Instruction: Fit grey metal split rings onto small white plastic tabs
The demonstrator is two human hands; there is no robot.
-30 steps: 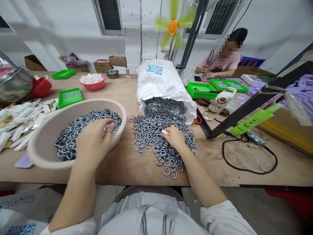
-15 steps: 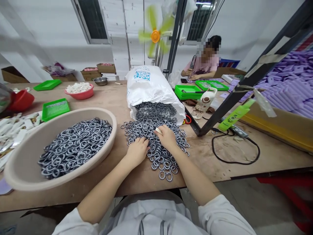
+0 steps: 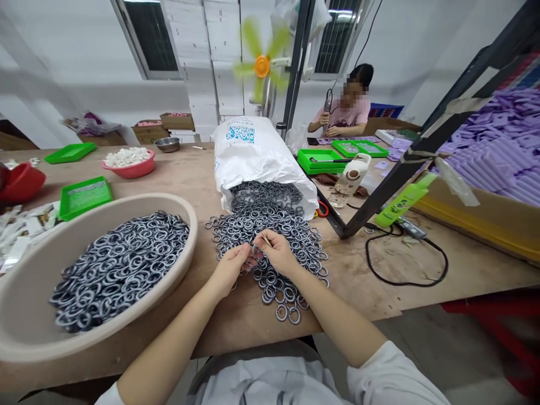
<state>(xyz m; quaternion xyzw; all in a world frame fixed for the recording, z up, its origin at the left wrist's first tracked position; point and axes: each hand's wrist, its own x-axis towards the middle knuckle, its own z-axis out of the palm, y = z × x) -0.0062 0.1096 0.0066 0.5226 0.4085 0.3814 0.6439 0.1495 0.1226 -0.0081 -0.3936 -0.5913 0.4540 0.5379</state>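
My left hand [image 3: 235, 263] is closed, its fingertips pinching a grey ring [image 3: 255, 249] above the heap. Close beside it, my right hand [image 3: 277, 254] is closed around a small pale flat piece [image 3: 266, 241], whose kind I cannot make out, with its fingertips at the same ring. Below both hands spreads a pile of grey rings [image 3: 291, 236] on the table. The rings spill from the mouth of a white sack [image 3: 261, 152] lying on its side. To the left stands a large beige basin [image 3: 192, 225] holding many more grey rings.
Green trays [image 3: 86, 197] and a red bowl of white parts [image 3: 135, 167] stand at the left. A dark metal post [image 3: 367, 208], a water bottle [image 3: 350, 183], a bright green tube [image 3: 405, 202] and a black cable [image 3: 371, 270] lie right. A co-worker [image 3: 346, 112] sits beyond.
My hands have lifted from the pile and come together. A ring is now held between the fingertips. The view has shifted slightly.
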